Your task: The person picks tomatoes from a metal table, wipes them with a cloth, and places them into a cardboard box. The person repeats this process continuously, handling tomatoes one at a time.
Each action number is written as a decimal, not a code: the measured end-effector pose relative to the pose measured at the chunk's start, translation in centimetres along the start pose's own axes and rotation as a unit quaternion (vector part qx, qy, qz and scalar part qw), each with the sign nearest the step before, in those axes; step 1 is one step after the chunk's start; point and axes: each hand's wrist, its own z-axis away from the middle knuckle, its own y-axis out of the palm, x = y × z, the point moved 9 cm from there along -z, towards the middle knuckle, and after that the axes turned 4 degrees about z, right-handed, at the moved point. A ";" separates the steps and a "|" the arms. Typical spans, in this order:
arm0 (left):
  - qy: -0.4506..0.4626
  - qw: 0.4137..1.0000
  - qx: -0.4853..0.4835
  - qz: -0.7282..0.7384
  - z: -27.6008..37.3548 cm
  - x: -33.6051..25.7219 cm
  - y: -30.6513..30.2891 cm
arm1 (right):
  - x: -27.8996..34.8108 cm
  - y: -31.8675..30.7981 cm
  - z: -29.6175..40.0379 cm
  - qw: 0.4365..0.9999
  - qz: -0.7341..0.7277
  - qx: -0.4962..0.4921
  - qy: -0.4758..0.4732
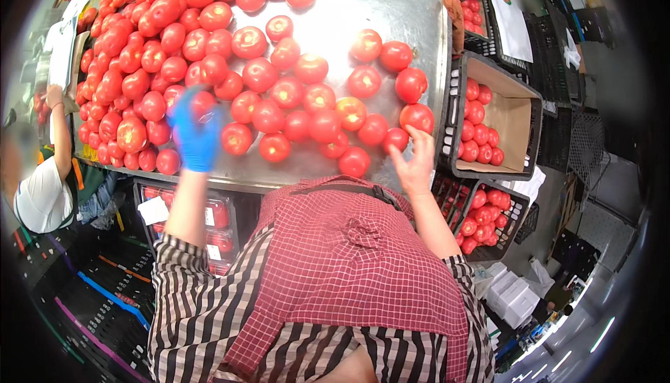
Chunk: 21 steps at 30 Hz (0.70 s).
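A metal-topped table (335, 22) lies before me with many red tomatoes on it. My left hand (194, 134), in a blue glove and blurred, is at the right edge of the large tomato heap (133, 64). A tomato (203, 104) shows by its fingers; whether they grip it is unclear. My bare right hand (417, 160) is near the table's right edge. Its thumb and fingertips are at the near side of a small tomato (396, 139), just below another tomato (417, 116). Loose tomatoes (297, 126) lie between my hands.
Right of the table, a black crate (531, 121) lined with cardboard holds tomatoes along one side. Another crate of tomatoes (484, 218) sits below it. Packed tomatoes in clear boxes (219, 214) are under the table's front edge. At the left a person (47, 189) stands beside the table.
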 end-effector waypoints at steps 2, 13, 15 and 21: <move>0.121 0.976 0.181 -0.003 2.4 -6.2 7.9 | 2.1 0.9 0.1 0.996 0.079 0.023 -0.032; -0.055 0.888 0.346 0.298 4.6 -9.1 15.2 | 4.0 5.8 -3.0 0.963 0.159 0.210 0.051; -0.172 0.809 0.320 0.462 4.9 -7.9 14.0 | 3.0 5.6 -2.8 0.969 0.121 0.206 0.064; -0.331 0.668 0.203 0.635 6.0 -4.4 9.1 | 2.1 5.7 -1.7 0.990 0.059 0.124 0.015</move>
